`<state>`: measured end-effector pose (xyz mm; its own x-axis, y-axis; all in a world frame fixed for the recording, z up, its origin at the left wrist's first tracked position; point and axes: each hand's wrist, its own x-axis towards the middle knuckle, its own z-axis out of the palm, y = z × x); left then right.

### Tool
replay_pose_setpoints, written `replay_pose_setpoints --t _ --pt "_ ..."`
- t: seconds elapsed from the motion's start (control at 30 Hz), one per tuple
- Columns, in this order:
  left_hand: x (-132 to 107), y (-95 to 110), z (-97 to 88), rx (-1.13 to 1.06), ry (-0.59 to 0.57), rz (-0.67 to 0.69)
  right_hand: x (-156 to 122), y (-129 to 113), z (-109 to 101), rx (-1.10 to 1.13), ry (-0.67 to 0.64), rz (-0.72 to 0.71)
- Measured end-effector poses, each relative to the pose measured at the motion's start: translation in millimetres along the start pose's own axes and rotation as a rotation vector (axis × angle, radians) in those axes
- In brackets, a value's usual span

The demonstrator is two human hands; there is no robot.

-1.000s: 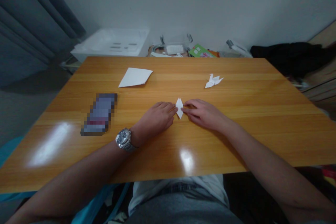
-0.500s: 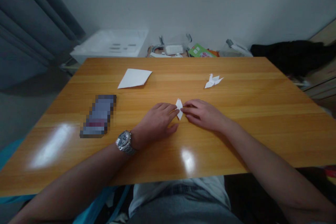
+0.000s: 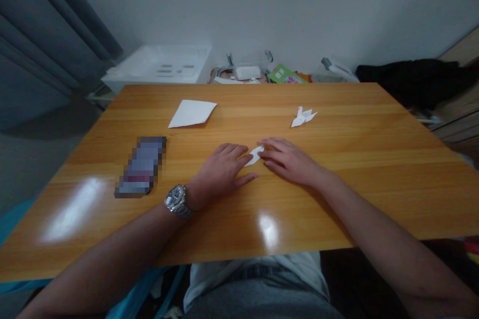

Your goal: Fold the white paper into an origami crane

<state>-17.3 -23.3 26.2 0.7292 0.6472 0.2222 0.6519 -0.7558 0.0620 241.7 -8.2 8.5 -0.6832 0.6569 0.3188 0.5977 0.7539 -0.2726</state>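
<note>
A small, narrow folded piece of white paper (image 3: 255,156) lies slantwise on the table between my hands. My left hand (image 3: 223,169), with a metal watch at its wrist, rests on the wood with fingers stretched; its index fingertip touches the paper's lower left part and the thumb stands apart. My right hand (image 3: 289,160) has its fingertips on the paper's upper right end, partly covering it. Further back on the right is a white origami bird (image 3: 303,117). At the back left lies a flat white sheet of paper (image 3: 192,113).
A blurred-out phone-like slab (image 3: 142,167) lies left of my left hand on the wooden table (image 3: 337,149). Behind the far edge are a white bin (image 3: 160,65), a green packet (image 3: 286,75) and dark cloth (image 3: 415,77). A grey curtain (image 3: 45,25) hangs at left.
The folded paper has turned from upright to slanted, its top now toward the right. My right fingers have shifted onto its upper end. My left fingertips have drawn slightly left.
</note>
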Motion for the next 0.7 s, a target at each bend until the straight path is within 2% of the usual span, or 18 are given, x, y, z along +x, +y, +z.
replay_pose_setpoints --t 0.13,0.43,0.7 --pt "0 -4 3.1 0.027 0.035 -0.026 1 -5 -1 0.068 0.012 -0.01" --pt "4 -10 6.6 -0.041 0.018 -0.04 1 -2 4 0.141 -0.037 0.012" --pt "4 -10 5.8 -0.097 0.051 -0.074 3 -2 8 0.214 0.023 0.039"
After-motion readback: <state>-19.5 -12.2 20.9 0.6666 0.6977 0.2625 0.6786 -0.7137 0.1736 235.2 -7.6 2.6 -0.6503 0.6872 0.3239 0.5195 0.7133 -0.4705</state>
